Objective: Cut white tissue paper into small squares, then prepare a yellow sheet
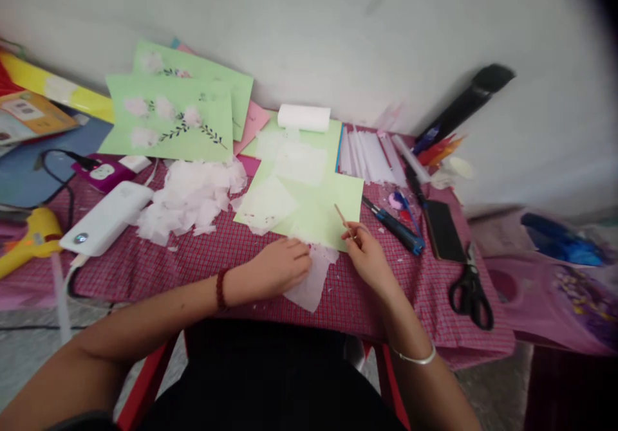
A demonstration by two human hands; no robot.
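Note:
My left hand point(270, 267) lies palm down on a sheet of thin white tissue paper point(313, 284) at the table's front edge. Its fingers are stretched out flat. My right hand point(367, 254) pinches a thin brown stick point(342, 215) that points up and to the left. Beneath the stick lies a light green card point(316, 212). Part of the card is covered by a cut white sheet point(270, 202) with small dark specks. A heap of white tissue pieces point(190, 193) sits left of the card.
Green cards with paper flowers point(168, 122) lean at the back left. A white power bank point(109, 219) and yellow glue gun point(33, 238) lie left. On the right are a blue-black cutter point(396, 226), glue sticks point(369, 154), a phone point(443, 230) and black scissors point(470, 296).

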